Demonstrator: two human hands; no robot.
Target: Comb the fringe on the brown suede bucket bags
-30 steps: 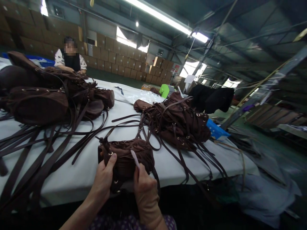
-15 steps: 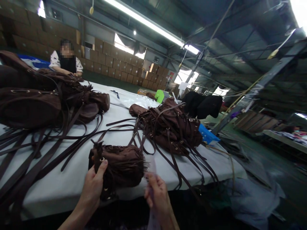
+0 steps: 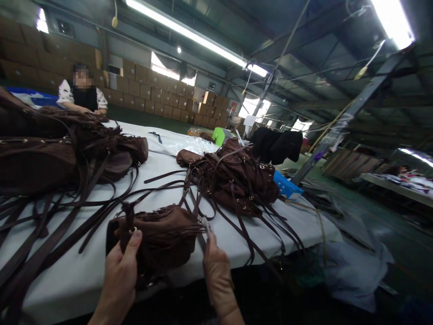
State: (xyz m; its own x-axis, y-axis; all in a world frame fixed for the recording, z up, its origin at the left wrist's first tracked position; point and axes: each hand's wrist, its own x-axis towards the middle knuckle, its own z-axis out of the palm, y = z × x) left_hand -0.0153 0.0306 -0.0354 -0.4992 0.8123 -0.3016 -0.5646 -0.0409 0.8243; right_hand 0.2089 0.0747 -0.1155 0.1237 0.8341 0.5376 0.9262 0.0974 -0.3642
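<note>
A dark brown fringed bag (image 3: 165, 237) lies at the front edge of the white table. My left hand (image 3: 122, 271) is closed on its left end, with the thumb over a strap near a metal eyelet. At the bag's right end, my right hand (image 3: 218, 271) has its fingers together around a small pale thing (image 3: 206, 224) that touches the fringe; what it is cannot be made out.
Brown bags with long straps (image 3: 37, 164) are heaped on the left of the white table (image 3: 162, 169). Another pile of brown bags (image 3: 233, 180) sits right of centre, beside a blue packet (image 3: 286, 186). A person (image 3: 83, 92) is across the table at the back left.
My right hand has risen to the fringe and its fingers now point up. The blurred translucent strip that hung by it no longer shows clearly. The bag has shifted slightly left in view.
</note>
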